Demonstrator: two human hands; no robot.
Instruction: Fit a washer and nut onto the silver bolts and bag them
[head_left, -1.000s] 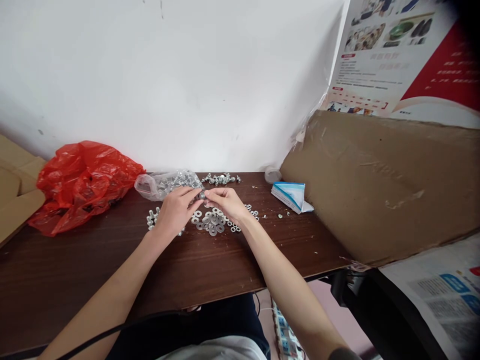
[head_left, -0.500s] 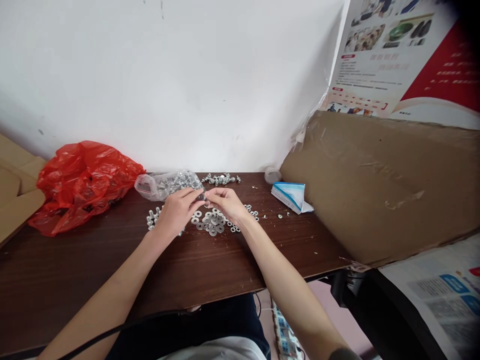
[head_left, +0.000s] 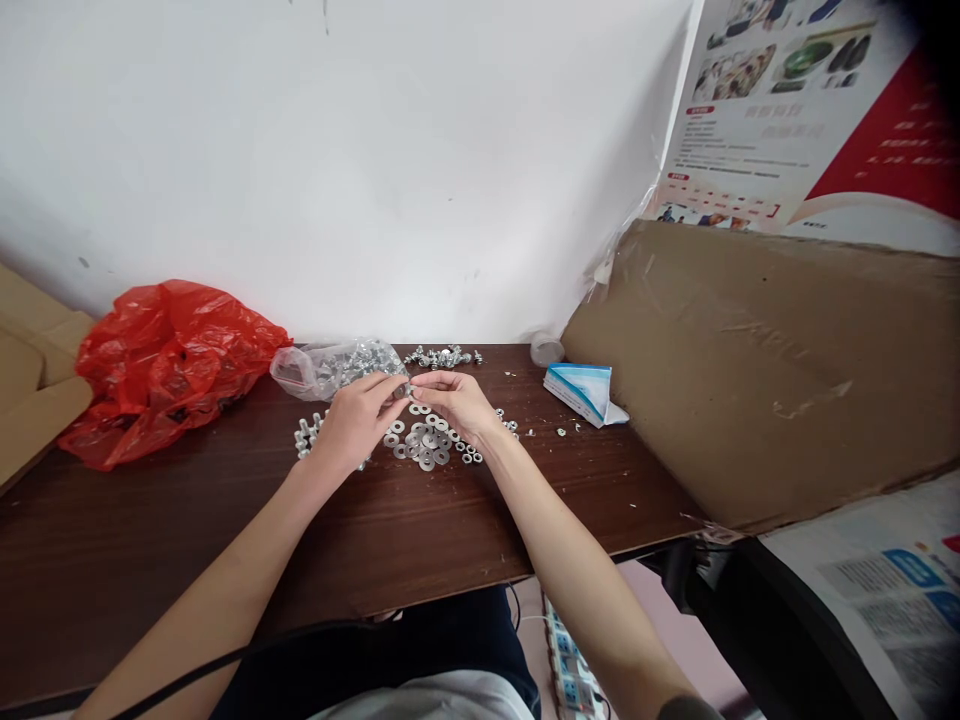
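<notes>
My left hand [head_left: 366,415] is closed in a pinch on a small bolt [head_left: 403,390] that seems to carry a washer. My right hand [head_left: 454,402] meets it from the other side, thumb and forefinger pressed together at the bolt's end; the tiny part between them is too small to make out. Below the hands lies a pile of flat washers [head_left: 426,442]. Several hex nuts [head_left: 469,455] are scattered by the right wrist. Upright bolts [head_left: 306,436] stand left of my left hand, which partly hides them.
A clear plastic bag of metal hardware [head_left: 330,368] lies behind my left hand. Beside it is a heap of bolts with parts on them [head_left: 442,357]. A red plastic bag [head_left: 169,370] sits left, a blue-white packet [head_left: 581,390] right, near a cardboard sheet [head_left: 757,370].
The right fingers have shifted slightly at the bolt's end, and the ring-like part seen under them is no longer distinct. The left hand keeps its hold.
</notes>
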